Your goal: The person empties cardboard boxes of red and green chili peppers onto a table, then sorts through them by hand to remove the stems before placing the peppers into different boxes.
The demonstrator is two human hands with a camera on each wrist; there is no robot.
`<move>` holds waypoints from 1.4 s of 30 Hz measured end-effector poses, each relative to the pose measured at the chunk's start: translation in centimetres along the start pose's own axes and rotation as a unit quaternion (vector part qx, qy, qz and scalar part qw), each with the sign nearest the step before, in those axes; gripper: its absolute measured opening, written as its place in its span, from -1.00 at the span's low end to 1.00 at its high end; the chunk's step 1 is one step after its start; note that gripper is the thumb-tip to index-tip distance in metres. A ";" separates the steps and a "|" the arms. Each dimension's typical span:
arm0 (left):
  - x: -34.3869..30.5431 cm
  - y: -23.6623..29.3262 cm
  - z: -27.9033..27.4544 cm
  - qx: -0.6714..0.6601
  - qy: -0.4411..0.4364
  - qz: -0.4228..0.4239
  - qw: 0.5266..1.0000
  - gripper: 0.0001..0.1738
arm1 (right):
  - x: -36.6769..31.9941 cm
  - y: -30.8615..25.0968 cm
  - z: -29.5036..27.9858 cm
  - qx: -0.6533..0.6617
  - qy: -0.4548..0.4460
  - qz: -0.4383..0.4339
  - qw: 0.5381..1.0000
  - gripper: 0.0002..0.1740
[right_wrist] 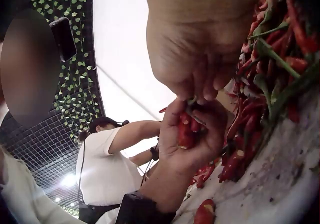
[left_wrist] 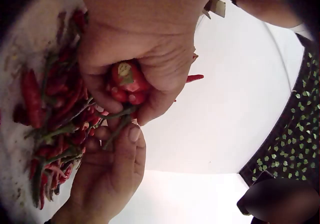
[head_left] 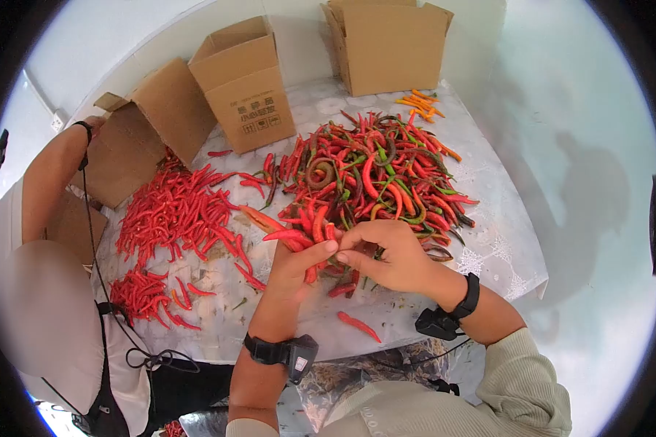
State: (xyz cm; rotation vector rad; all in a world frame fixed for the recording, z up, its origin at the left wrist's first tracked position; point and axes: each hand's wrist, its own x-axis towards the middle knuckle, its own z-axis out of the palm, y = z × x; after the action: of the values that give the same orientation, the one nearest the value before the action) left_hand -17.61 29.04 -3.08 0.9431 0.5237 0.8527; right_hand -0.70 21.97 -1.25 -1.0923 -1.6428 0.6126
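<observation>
Several red peppers (left_wrist: 129, 79) lie in the grip of my left hand (head_left: 290, 273), its fingers curled round them; their cut ends face out in the left wrist view. My right hand (head_left: 395, 256) meets it at the thumb and pinches a green stem (left_wrist: 119, 129) at the held peppers. Both hands are above the near edge of a large pile of mixed red and green peppers (head_left: 386, 171). In the right wrist view the held peppers (right_wrist: 186, 134) show between the left thumb and fingers, with the right fingertips touching their stem end.
Left of the large pile lie stemless-looking red peppers (head_left: 171, 211). Cardboard boxes (head_left: 251, 105) stand along the back. Orange peppers (head_left: 421, 103) lie at the back right, and a single red pepper (head_left: 358, 326) near the front edge. Another person (head_left: 51, 182) is at the left.
</observation>
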 end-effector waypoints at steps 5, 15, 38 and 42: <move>0.0 0.2 0.2 -0.019 0.002 -0.005 1.000 -0.58 | 0.2 -0.2 -0.7 -0.034 0.033 -0.022 0.999 -0.89; 0.2 -0.2 -0.4 -0.023 -0.018 -0.001 1.000 -0.55 | 1.7 4.4 -8.0 -0.109 0.356 0.087 0.924 -0.80; 22.0 29.2 5.2 0.506 0.103 0.196 0.834 -0.74 | 0.0 14.1 -15.4 -0.332 0.390 0.207 0.834 -0.39; 28.0 30.0 1.8 0.553 0.134 0.039 0.822 -0.84 | 1.0 12.6 -15.0 -0.174 0.364 0.205 0.892 -0.38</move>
State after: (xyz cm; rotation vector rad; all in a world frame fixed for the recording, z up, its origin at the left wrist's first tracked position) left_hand -12.15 60.45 22.86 1.9237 1.3048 0.7233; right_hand 17.71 26.84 -5.87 -1.7021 -0.8767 0.1124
